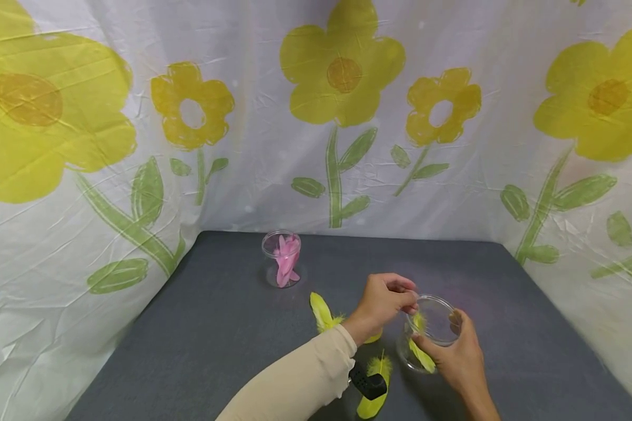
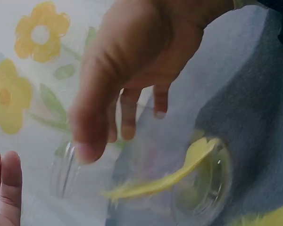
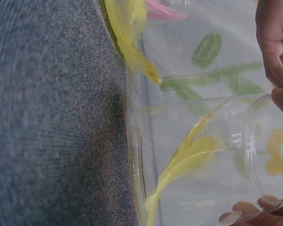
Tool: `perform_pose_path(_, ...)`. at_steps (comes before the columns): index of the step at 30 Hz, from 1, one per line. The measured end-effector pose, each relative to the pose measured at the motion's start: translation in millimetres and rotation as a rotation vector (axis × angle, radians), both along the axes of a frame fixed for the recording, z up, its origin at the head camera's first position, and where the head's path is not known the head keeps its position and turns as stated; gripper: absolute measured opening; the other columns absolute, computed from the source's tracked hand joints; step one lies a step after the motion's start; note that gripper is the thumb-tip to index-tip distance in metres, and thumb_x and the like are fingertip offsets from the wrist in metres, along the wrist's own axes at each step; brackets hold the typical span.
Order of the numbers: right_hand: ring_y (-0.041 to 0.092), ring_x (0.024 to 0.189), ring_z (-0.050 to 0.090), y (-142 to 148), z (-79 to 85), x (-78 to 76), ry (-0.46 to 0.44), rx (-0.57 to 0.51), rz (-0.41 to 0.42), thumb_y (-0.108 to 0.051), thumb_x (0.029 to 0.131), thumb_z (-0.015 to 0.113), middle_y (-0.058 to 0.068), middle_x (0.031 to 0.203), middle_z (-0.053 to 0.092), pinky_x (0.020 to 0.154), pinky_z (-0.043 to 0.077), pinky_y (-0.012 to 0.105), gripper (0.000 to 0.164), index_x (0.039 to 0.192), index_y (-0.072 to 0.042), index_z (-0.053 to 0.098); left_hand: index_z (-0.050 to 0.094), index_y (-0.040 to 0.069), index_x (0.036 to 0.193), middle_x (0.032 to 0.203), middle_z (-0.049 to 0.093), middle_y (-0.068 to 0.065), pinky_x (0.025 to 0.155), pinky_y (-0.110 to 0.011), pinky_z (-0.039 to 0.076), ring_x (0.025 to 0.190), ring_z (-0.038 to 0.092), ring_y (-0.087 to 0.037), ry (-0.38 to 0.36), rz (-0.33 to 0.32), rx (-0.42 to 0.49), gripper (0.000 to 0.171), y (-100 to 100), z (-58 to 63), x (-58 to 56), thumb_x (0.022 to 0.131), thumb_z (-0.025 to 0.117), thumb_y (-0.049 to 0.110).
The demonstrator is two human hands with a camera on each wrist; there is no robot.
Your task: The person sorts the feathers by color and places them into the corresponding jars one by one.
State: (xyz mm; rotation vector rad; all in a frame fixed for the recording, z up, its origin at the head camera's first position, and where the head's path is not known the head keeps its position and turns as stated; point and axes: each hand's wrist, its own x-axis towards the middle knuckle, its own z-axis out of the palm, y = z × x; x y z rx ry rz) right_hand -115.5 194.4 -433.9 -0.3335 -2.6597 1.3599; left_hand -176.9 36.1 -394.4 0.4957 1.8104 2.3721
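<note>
My right hand [image 1: 455, 351] grips a clear plastic jar [image 3: 203, 193] by its side near the rim, thumb on one side and fingers on the other. Inside the jar, yellow feathers [image 1: 422, 355] lean aslant against the wall. My left hand [image 1: 381, 301] is at the left edge of the jar's rim. In the left wrist view its thumb [image 2: 90, 122] stands apart from the hanging fingers, with nothing seen between them. More yellow feathers [image 1: 322, 314] lie on the dark cloth to the left, some partly hidden by the left wrist.
Farther back to the left stands another clear jar [image 1: 281, 235] with pink feathers [image 1: 287, 266] in it. A yellow feather [image 1: 371, 406] lies near the front, partly under a black wrist device [image 1: 367, 383]. A flower-printed curtain [image 1: 263, 175] borders the dark table [image 1: 200, 327].
</note>
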Motion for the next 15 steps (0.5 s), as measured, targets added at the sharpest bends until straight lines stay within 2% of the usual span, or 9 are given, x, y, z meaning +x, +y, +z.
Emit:
perform_pose_path(8, 0.046, 0.13, 0.032, -0.6, 0.6, 2.1, 0.023, 0.006, -0.011, -0.048, 0.07, 0.084, 0.031, 0.143, 0.031, 0.099, 0.03, 0.063, 0.117, 0.147, 0.006, 0.016, 0.069, -0.004, 0.094, 0.078, 0.066, -0.013, 0.064, -0.037, 0.057, 0.063, 0.066, -0.018, 0.038, 0.007, -0.002, 0.013, -23.5, 12.2, -9.0, 0.082, 0.069, -0.01)
perform_pose_path(15, 0.047, 0.131, 0.03, -1.2, -0.5, 1.8, 0.015, -0.001, 0.001, -0.05, 0.07, 0.083, 0.032, 0.145, 0.029, 0.098, 0.031, 0.064, 0.121, 0.15, 0.005, 0.011, 0.067, -0.008, 0.097, 0.079, 0.066, -0.016, 0.066, -0.04, 0.057, 0.064, 0.066, -0.021, 0.031, 0.022, 0.03, 0.015, -52.3, 22.2, -23.2, 0.083, 0.068, -0.01)
